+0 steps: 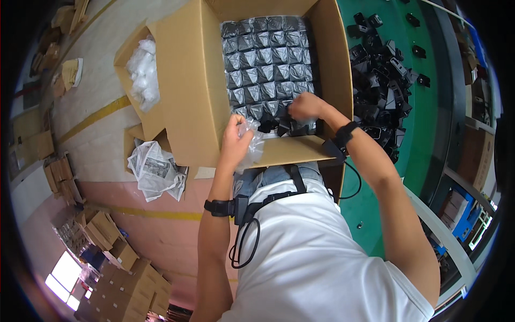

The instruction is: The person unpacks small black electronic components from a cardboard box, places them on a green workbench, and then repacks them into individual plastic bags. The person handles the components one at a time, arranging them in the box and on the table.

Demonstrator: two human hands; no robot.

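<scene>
A big open cardboard box (188,70) stands in front of me. Rows of black parts in clear plastic bags (263,57) fill it, packed side by side. My left hand (235,144), at the box's near left corner, pinches crumpled clear plastic bags (251,147). My right hand (308,106) reaches into the near right part of the box, fingers curled down over the nearest row. Whatever its fingertips grip is hidden beneath the hand. Between the hands, a few black parts (268,124) lie less evenly in the near row.
Right of the box, a heap of loose black parts (383,80) lies on a green surface (370,201). At left, a smaller carton holds a bundle of clear plastic bags (143,75). Crumpled newspaper (156,169) lies nearer me. Stacked cartons (120,290) stand at lower left.
</scene>
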